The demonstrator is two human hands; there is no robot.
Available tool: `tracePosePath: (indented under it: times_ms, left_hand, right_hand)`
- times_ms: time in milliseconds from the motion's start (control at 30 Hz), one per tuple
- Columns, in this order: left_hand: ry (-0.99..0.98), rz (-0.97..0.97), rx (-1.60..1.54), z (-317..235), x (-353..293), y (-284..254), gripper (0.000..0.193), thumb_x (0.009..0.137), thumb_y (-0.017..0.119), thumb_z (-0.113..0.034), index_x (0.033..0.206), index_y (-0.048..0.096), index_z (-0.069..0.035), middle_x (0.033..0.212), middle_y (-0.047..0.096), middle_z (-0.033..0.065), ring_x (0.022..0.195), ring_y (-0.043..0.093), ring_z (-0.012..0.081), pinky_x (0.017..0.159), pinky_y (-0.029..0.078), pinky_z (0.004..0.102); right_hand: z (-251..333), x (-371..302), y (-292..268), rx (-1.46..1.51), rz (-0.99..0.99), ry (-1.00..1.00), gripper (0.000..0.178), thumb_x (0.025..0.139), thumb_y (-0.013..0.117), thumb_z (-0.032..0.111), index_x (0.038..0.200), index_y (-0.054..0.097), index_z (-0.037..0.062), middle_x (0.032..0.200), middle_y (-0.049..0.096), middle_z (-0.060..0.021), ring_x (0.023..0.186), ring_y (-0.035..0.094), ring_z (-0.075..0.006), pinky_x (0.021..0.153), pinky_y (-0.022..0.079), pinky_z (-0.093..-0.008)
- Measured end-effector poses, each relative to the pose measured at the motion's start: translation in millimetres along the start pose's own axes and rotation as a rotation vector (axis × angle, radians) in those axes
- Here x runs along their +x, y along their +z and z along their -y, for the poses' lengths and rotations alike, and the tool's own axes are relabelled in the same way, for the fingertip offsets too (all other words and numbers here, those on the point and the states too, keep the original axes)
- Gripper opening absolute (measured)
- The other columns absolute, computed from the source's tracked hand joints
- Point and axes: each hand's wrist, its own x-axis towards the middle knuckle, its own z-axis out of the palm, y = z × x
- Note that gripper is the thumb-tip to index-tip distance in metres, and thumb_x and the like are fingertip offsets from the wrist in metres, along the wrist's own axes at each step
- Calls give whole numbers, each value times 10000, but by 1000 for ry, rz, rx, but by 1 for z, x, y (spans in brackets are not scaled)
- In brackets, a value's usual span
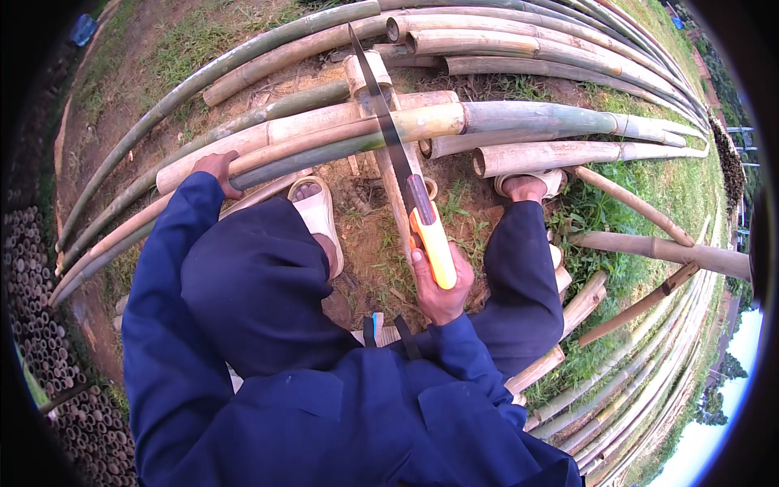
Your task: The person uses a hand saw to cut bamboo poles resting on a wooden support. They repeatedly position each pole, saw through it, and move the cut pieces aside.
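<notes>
A hand saw [435, 247] with an orange-yellow handle is gripped in my right hand [448, 290], between my knees. Its long dark blade points away from me and crosses a bamboo pole [422, 122] near the middle of the view. Whether the teeth have entered the bamboo cannot be made out. Off to the left, my left hand [217, 171] is closed over the bamboo poles lying side by side, fingers partly hidden. Beneath the blade, a wooden support [385, 174] runs toward me and carries the poles. A thicker, pale bamboo piece [260, 144] lies just beyond them.
Several long bamboo poles [519, 45] lie across the far ground. My sandalled feet [318, 213] stand on either side of the support. To the right are a bamboo frame [649, 245] and more poles [633, 390]. Stacked cut bamboo [49, 341] lines the left edge.
</notes>
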Motion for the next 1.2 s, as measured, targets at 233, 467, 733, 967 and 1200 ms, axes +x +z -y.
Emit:
tracePosePath:
  times_ms: [233,467,733,967,1200]
  left_hand:
    - [14,-44,-36,-5,0,2,804,567,889,-387,1264,619,-92,1071,730,208,1035,687,415,916,541,488]
    - [70,-134,-49,0,2,16,743,604,884,-341,1247,604,-95,1147,698,179,1073,668,399,938,531,479]
    - [27,-209,54,-1,-6,35,877,598,905,-371,1360,563,-103,1194,693,170,1113,651,410,960,523,494]
    - [-13,-198,85,-19,-15,29,847,639,897,-358,1358,538,-93,1211,676,182,1081,669,396,969,513,474]
    - [183,-476,109,-1,-21,73,843,584,902,-321,1305,539,-77,1078,674,142,1061,676,342,914,518,451]
  right_hand:
    - [2,-14,-5,-68,-5,10,183,921,750,70,1062,691,-30,819,703,-110,670,701,-204,636,530,-316]
    - [-7,15,6,18,93,121,189,932,747,79,1064,679,-38,806,693,-106,671,676,-190,636,518,-315]
    - [-2,-43,7,-94,83,5,265,921,720,28,1164,680,-68,801,695,-131,692,690,-211,675,535,-317]
    - [-16,41,48,-30,27,-73,108,931,726,45,957,666,-41,679,617,-90,588,574,-138,581,483,-309]
    - [-6,-71,-2,-164,57,14,103,922,712,10,1005,685,-45,760,681,-94,629,626,-143,607,505,-301]
